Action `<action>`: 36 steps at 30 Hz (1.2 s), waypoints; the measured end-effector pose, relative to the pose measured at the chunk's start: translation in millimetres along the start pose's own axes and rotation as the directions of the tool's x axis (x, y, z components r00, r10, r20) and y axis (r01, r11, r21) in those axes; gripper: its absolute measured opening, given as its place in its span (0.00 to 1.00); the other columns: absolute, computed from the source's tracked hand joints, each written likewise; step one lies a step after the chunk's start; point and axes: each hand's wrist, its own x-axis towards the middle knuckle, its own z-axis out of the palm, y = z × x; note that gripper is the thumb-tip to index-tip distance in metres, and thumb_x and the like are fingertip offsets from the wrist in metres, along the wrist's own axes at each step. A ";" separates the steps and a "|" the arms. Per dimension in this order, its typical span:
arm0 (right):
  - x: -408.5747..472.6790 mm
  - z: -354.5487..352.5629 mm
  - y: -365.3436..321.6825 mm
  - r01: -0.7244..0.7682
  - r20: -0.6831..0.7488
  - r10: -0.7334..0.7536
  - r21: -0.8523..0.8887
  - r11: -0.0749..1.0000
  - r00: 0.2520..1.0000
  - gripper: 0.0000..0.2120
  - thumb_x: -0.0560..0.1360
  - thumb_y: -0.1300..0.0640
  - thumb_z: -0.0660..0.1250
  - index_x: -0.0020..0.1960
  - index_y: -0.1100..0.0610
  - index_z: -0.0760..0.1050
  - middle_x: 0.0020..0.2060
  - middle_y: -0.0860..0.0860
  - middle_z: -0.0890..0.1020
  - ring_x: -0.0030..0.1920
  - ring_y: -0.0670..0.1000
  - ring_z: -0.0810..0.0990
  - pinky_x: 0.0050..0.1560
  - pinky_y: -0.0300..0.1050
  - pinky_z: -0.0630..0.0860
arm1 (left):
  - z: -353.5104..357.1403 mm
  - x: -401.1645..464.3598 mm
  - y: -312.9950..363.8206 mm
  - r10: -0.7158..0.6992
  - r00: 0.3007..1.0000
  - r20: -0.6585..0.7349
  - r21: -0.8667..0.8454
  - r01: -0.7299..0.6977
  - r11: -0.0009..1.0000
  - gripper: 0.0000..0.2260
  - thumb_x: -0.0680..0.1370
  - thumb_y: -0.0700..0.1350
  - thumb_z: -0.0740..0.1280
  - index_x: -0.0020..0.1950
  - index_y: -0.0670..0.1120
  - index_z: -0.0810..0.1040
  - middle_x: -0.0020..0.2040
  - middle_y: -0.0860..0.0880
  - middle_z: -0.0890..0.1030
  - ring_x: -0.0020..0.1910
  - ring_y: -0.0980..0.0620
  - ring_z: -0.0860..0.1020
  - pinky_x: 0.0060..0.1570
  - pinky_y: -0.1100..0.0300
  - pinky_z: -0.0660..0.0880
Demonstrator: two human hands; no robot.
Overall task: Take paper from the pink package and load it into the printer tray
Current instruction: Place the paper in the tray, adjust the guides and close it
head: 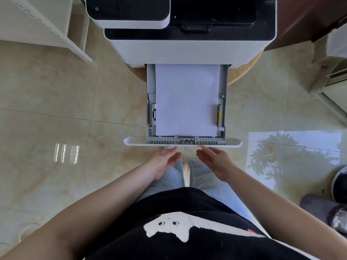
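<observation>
A white and black printer (187, 47) stands ahead of me with its grey paper tray (183, 142) pulled out toward me. A stack of white paper (186, 100) lies flat in the tray between the side guides. My left hand (165, 162) and my right hand (216, 162) hover just below the tray's white front panel, palms facing each other, fingers apart, holding nothing. Neither hand touches the tray. No pink package is in view.
The printer rests on a round wooden stand (244, 72) over a glossy tiled floor. A white metal shelf frame (56, 34) is at the left. A white appliance (334, 77) and a dark bin (338, 182) stand at the right.
</observation>
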 end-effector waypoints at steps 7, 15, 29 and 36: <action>13.9 -0.4 5.5 0.043 0.108 -0.076 0.282 0.958 0.991 0.23 0.64 0.64 0.74 0.56 0.69 0.73 0.45 0.59 0.84 0.46 0.52 0.86 0.44 0.38 0.81 | -2.7 19.1 -1.0 0.090 0.995 -0.036 -0.224 -0.096 0.970 0.01 0.75 0.34 0.68 0.45 0.37 0.78 0.44 0.44 0.82 0.46 0.51 0.82 0.44 0.67 0.80; 13.0 13.5 -2.4 0.165 0.095 -0.215 0.376 0.912 0.972 0.18 0.64 0.64 0.74 0.52 0.65 0.74 0.40 0.55 0.86 0.47 0.51 0.86 0.46 0.37 0.80 | -0.4 22.3 8.0 0.254 0.966 -0.056 -0.190 -0.260 0.947 0.03 0.74 0.37 0.71 0.45 0.41 0.79 0.39 0.51 0.87 0.44 0.56 0.84 0.48 0.67 0.79; 36.6 51.9 -97.8 0.331 0.047 -0.331 0.010 0.944 0.942 0.10 0.73 0.54 0.71 0.48 0.61 0.79 0.44 0.55 0.86 0.47 0.51 0.86 0.46 0.38 0.81 | 32.5 53.8 87.4 0.545 0.838 -0.021 -0.055 -0.545 0.837 0.01 0.73 0.39 0.72 0.44 0.42 0.81 0.36 0.51 0.86 0.40 0.55 0.84 0.44 0.67 0.78; 47.9 68.7 -143.2 0.412 0.019 -0.424 -0.284 0.866 0.905 0.10 0.73 0.49 0.72 0.47 0.56 0.80 0.43 0.53 0.86 0.43 0.49 0.85 0.41 0.40 0.82 | 47.3 70.0 125.5 0.638 0.748 -0.181 0.240 -0.596 0.767 0.13 0.71 0.51 0.74 0.44 0.41 0.82 0.37 0.46 0.85 0.34 0.52 0.84 0.38 0.57 0.81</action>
